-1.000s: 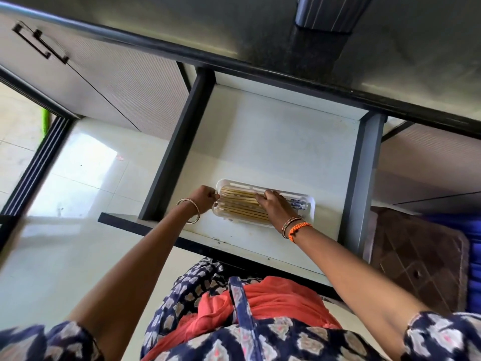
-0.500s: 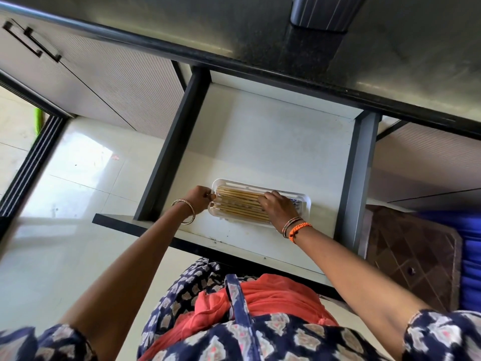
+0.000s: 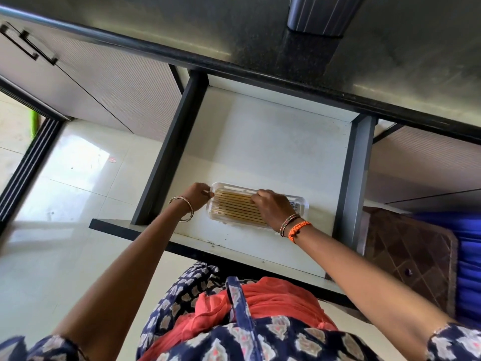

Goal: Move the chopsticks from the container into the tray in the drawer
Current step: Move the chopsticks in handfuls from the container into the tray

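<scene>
A clear plastic tray [image 3: 299, 204] lies in the open white drawer [image 3: 273, 142], near its front. Several pale wooden chopsticks [image 3: 234, 208] lie side by side in it. My left hand [image 3: 199, 196] is at the tray's left end, its curled fingers pinching the chopstick tips there. My right hand [image 3: 273, 208] lies over the middle of the tray, with its fingertips curled onto the chopsticks and hiding their right part. A dark ribbed container [image 3: 322, 15] stands on the counter above the drawer.
The dark granite counter [image 3: 182, 29] overhangs the drawer's back. Grey drawer sides [image 3: 169, 155] stand left and right. A closed cabinet door [image 3: 99, 82] is on the left above the glossy tile floor. A brown mat [image 3: 406, 256] and something blue lie on the right.
Both hands have stayed at the tray, fingers shifting only slightly on the chopsticks. The view has drifted a little.
</scene>
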